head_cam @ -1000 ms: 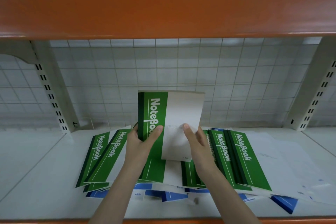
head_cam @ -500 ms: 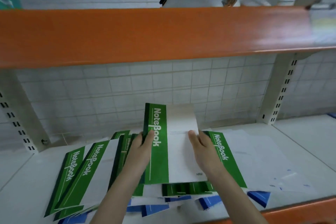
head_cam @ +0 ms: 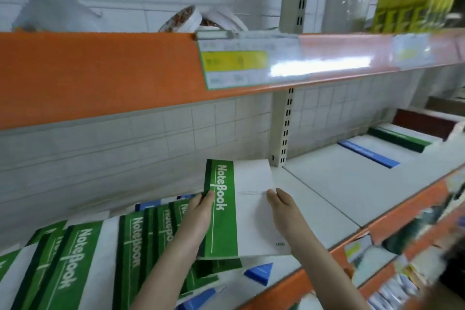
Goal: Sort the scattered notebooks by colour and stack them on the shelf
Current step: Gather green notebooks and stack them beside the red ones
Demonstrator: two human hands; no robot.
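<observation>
Green notebook [head_cam: 241, 209] is gripped by your left hand [head_cam: 198, 211] and right hand [head_cam: 283, 211] along its side edges, long axis pointing away, green stack [head_cam: 400, 137] far to your right.

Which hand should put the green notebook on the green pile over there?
Probably the right hand. It grips the notebook on the side nearer the green pile, far right on the shelf. The left hand would have to cross over.
</observation>
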